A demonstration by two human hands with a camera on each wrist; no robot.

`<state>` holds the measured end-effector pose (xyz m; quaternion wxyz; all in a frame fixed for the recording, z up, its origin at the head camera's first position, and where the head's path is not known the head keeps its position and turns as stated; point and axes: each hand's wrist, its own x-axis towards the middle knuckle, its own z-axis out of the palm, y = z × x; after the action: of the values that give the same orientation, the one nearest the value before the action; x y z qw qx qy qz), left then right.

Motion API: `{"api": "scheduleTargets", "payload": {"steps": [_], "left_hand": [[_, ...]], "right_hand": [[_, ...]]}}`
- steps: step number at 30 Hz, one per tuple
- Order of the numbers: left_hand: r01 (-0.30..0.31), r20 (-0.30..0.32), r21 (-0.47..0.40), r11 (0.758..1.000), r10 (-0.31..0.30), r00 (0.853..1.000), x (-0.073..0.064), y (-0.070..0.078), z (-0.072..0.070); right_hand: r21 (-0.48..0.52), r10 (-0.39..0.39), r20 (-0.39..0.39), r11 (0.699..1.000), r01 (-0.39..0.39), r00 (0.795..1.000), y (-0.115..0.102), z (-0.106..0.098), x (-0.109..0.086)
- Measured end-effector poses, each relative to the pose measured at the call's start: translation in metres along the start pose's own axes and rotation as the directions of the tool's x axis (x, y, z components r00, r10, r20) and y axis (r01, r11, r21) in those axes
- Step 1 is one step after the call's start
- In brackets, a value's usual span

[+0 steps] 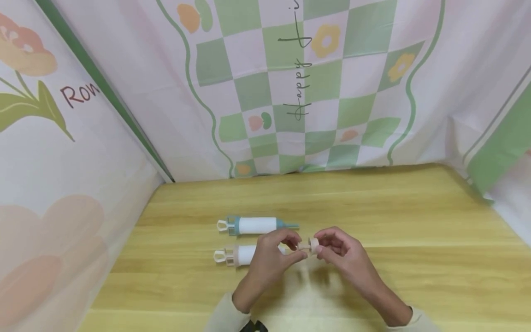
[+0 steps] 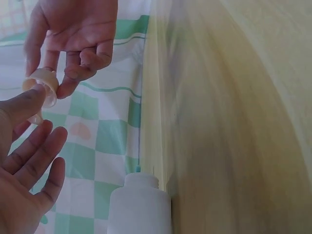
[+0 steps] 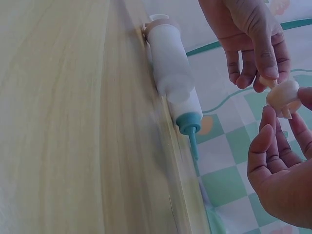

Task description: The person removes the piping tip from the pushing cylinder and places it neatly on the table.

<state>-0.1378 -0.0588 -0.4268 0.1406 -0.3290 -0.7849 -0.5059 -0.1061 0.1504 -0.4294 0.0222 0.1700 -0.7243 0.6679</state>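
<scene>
Over the table, both hands hold a beige bottle cap (image 1: 314, 246) between them. My right hand (image 1: 347, 258) grips its wide rim with thumb and fingers. My left hand (image 1: 271, 256) pinches the narrow end; its thumb lies against the cap (image 2: 45, 83) in the left wrist view, its other fingers loosely bent. Partly behind the left hand lies a white squeeze bottle (image 1: 245, 255) with a beige collar and a pale loop at its end. Its bare neck (image 2: 141, 180) shows in the left wrist view.
A second white squeeze bottle (image 1: 258, 225) lies behind the first, parallel to it, with a teal nozzle cap (image 3: 189, 123) on. Wooden table (image 1: 394, 203) spreads around them. A patterned cloth (image 1: 286, 92) hangs along the back, with another cloth (image 1: 54, 184) at left.
</scene>
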Motion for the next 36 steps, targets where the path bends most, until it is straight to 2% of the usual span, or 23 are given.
{"api": "scheduleTargets", "payload": {"steps": [8, 14, 20, 26, 33, 36], "left_hand": [[0.023, 0.014, 0.077, 0.997, -0.024, 1.0, 0.003, 0.0, 0.001], [0.009, 0.047, 0.141, 0.99, -0.016, 0.999, 0.003, -0.003, 0.002], [0.031, 0.081, 0.197, 0.98, -0.048, 0.996, 0.005, -0.003, 0.001], [0.028, 0.123, 0.248, 0.968, -0.06, 0.991, 0.009, -0.005, 0.002], [-0.019, 0.194, 0.286, 0.958, -0.038, 0.98, 0.013, -0.005, 0.005], [-0.026, 0.204, 0.302, 0.953, -0.038, 0.978, 0.015, -0.005, 0.006]], "right_hand": [[-0.029, 0.033, -0.042, 0.999, -0.034, 0.999, 0.0, -0.006, 0.0], [-0.078, 0.029, -0.06, 0.996, -0.034, 0.998, 0.0, -0.014, 0.0], [-0.133, 0.032, -0.091, 0.99, -0.044, 0.995, 0.002, -0.021, 0.0], [-0.222, 0.034, -0.114, 0.973, -0.058, 0.993, 0.004, -0.03, -0.002], [-0.307, 0.006, -0.104, 0.951, -0.037, 0.995, 0.004, -0.042, -0.002], [-0.35, -0.015, -0.113, 0.937, -0.026, 0.994, 0.004, -0.046, 0.0]]}}
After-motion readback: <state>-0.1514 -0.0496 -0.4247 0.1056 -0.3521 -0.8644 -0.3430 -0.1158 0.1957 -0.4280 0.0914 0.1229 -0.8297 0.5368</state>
